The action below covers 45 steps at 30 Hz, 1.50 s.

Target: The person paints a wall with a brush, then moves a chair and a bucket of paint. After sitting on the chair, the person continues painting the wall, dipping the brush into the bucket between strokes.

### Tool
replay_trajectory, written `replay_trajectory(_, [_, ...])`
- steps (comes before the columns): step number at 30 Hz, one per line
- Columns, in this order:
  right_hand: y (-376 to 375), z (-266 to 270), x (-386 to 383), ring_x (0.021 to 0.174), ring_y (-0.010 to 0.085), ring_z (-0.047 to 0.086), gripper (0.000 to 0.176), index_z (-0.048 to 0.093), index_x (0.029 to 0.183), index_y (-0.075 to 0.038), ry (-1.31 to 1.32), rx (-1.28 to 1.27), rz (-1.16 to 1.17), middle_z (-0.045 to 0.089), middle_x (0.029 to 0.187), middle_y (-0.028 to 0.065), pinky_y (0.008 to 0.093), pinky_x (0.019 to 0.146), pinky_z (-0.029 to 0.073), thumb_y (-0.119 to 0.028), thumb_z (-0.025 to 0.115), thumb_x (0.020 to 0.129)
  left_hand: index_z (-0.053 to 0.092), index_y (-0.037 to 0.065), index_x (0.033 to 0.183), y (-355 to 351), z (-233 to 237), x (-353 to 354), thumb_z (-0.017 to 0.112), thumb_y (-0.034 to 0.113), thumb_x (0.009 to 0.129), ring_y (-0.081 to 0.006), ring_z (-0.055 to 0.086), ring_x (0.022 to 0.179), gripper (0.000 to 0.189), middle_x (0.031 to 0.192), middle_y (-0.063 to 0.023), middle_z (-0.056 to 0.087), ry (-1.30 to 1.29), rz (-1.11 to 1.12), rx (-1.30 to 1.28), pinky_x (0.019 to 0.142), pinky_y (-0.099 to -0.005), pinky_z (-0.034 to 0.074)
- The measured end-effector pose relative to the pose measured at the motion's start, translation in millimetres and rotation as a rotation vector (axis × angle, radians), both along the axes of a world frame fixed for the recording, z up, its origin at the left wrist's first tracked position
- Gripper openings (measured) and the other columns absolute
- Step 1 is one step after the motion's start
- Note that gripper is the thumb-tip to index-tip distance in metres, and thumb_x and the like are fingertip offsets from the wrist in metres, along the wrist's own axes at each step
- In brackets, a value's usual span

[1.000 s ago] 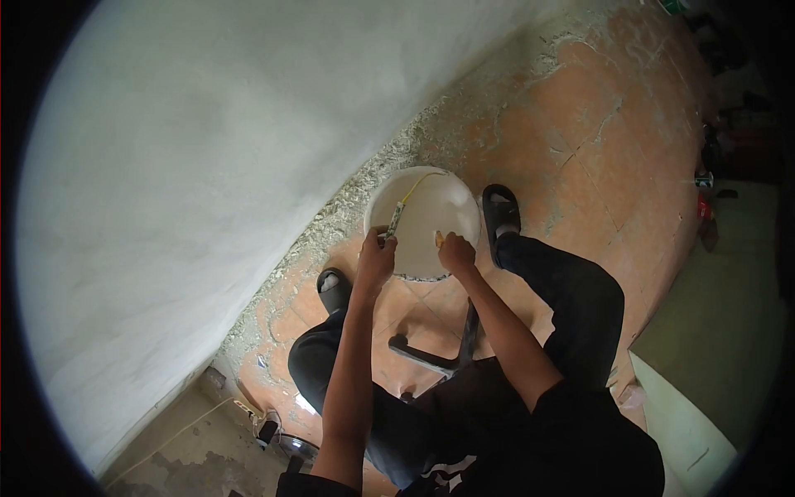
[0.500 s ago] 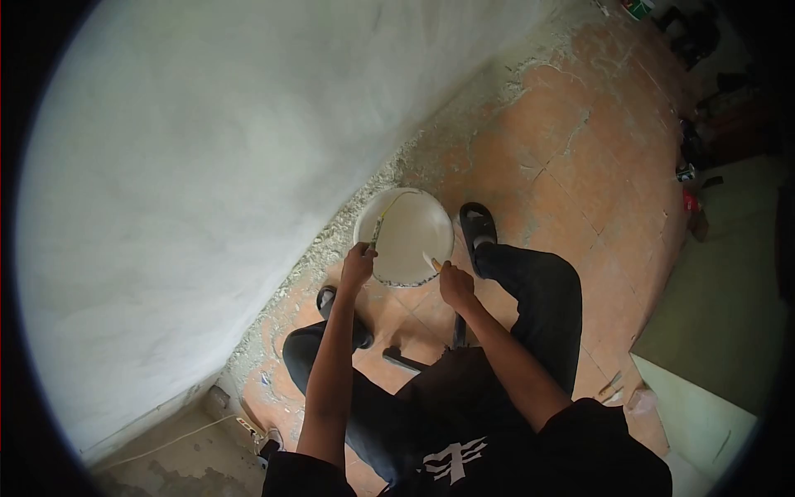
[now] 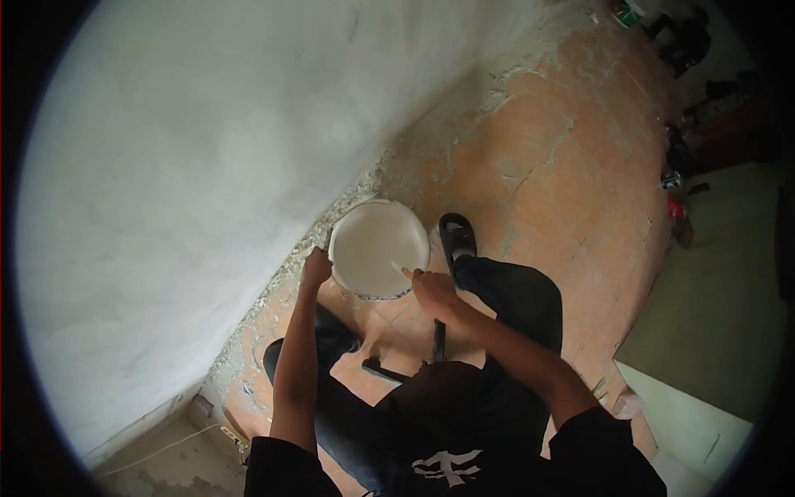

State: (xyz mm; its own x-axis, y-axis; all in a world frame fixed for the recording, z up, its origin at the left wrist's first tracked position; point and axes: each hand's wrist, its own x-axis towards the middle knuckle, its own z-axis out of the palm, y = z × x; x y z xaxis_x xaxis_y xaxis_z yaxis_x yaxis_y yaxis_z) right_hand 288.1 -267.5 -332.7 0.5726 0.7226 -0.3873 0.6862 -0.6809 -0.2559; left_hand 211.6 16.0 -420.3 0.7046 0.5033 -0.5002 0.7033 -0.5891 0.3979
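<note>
A round white bucket (image 3: 379, 202) stands on the floor between the person's feet, holding a smooth whitish mix. My left hand (image 3: 317, 268) is closed at the bucket's left side, around the dark grip (image 3: 328, 240) of what looks like its carrying handle. Over the near right rim, my right hand (image 3: 433, 294) grips a small yellow-handled tool (image 3: 407, 272). Its pale end points into the bucket, over the mix. The fingers hide most of the tool's handle.
A grey-white plastered wall (image 3: 190, 149) rises on the left, with crumbled debris (image 3: 286, 277) along its foot. Orange floor tiles (image 3: 538, 190) spread to the right. A sandalled foot (image 3: 458, 238) is beside the bucket. A pale green cabinet-like block (image 3: 704, 331) stands at right.
My left hand has moved left, swinging the dark grip from over the bucket to outside its rim. The right hand keeps the tool at the near right side. The view has shifted slightly.
</note>
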Motion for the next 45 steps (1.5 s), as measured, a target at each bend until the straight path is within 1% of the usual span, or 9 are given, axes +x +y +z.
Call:
replay_trajectory(4, [0,5,14,0.063,0.027,0.064,0.016,0.052,0.089,0.003,0.065,-0.007,0.079,0.062,0.069,0.0154,0.0343,0.052,0.05,-0.008,0.052,0.077,0.041,0.0,0.106,-11,19,5,0.045,0.006,0.076,-0.0426,0.054,0.094,0.032,0.098,-0.0288,0.056,0.113,0.026,0.047,0.078,-0.0494,0.043])
replay_trajectory(8, [-5,-25,9,0.064,0.0264,0.064,0.016,0.052,0.089,0.003,0.122,-0.085,0.097,0.062,0.071,0.0155,0.0342,0.052,0.05,-0.008,0.052,0.077,0.039,0.0,0.109,-6,21,2,0.063,0.007,0.069,-0.0449,0.056,0.084,0.048,0.086,-0.0276,0.059,0.021,0.017,0.068,0.074,-0.0473,0.045])
replay_trajectory(10, [-6,-29,9,0.063,0.0256,0.064,0.015,0.053,0.088,0.002,0.099,-0.13,0.062,0.062,0.071,0.0152,0.0334,0.052,0.05,-0.007,0.052,0.077,0.039,0.003,0.112,-6,27,12,0.044,0.006,0.075,-0.0433,0.054,0.095,0.037,0.099,-0.0298,0.056,0.158,-0.013,-0.001,0.08,-0.0491,0.042])
replay_trajectory(14, [4,-17,17,0.063,0.0254,0.064,0.013,0.054,0.086,0.002,0.079,-0.071,0.113,0.062,0.071,0.0151,0.0324,0.052,0.05,-0.007,0.052,0.077,0.036,-0.005,0.103,-11,23,19,0.043,0.005,0.074,-0.0463,0.053,0.092,0.031,0.095,-0.0351,0.054,0.182,0.019,-0.034,0.081,-0.0497,0.041])
replay_trajectory(19, [-4,-36,13,0.063,0.0214,0.064,0.016,0.056,0.086,0.002,0.142,-0.178,0.064,0.063,0.072,0.0153,0.0312,0.05,0.051,-0.01,0.054,0.075,-0.004,-0.012,0.129,-15,16,21,0.062,0.022,0.076,-0.0538,0.04,0.107,0.092,0.117,-0.0483,0.025,0.146,0.069,-0.123,0.092,-0.0437,0.037])
replay_trajectory(23, [-2,-27,18,0.064,0.0218,0.064,0.018,0.056,0.088,0.003,0.103,-0.077,0.047,0.063,0.072,0.015,0.031,0.05,0.05,-0.01,0.054,0.076,-0.011,-0.01,0.13,-17,14,24,0.064,0.031,0.075,-0.0552,0.036,0.11,0.102,0.122,-0.0501,0.013,0.188,0.099,-0.179,0.096,-0.0417,0.034])
replay_trajectory(32, [-2,-29,18,0.064,0.0254,0.064,0.016,0.056,0.084,0.002,0.29,-0.073,-0.165,0.063,0.069,0.0152,0.0351,0.054,0.05,-0.012,0.054,0.077,-0.009,-0.009,0.132,-20,29,31,0.062,0.045,0.074,-0.0527,0.02,0.122,0.106,0.129,-0.0453,0.002,0.287,0.092,-0.147,0.099,-0.0417,0.03])
replay_trajectory(40, [-11,-41,13,0.074,0.0306,0.062,0.015,0.058,0.079,0.004,0.243,-0.13,-0.069,0.061,0.081,0.0194,0.0378,0.06,0.051,-0.01,0.053,0.074,0.036,-0.008,0.122,-21,44,30,0.058,0.043,0.077,-0.0429,0.045,0.108,0.071,0.121,-0.0339,0.037,0.119,0.011,-0.146,0.092,-0.042,0.037])
replay_trajectory(45, [-8,-42,11,0.076,0.0314,0.062,0.019,0.055,0.086,0.006,0.351,-0.137,-0.132,0.06,0.083,0.0217,0.0374,0.064,0.051,-0.009,0.052,0.076,0.043,-0.006,0.117,-8,39,21,0.057,0.041,0.078,-0.041,0.046,0.108,0.063,0.114,-0.0321,0.046,0.098,0.008,-0.133,0.09,-0.0416,0.038])
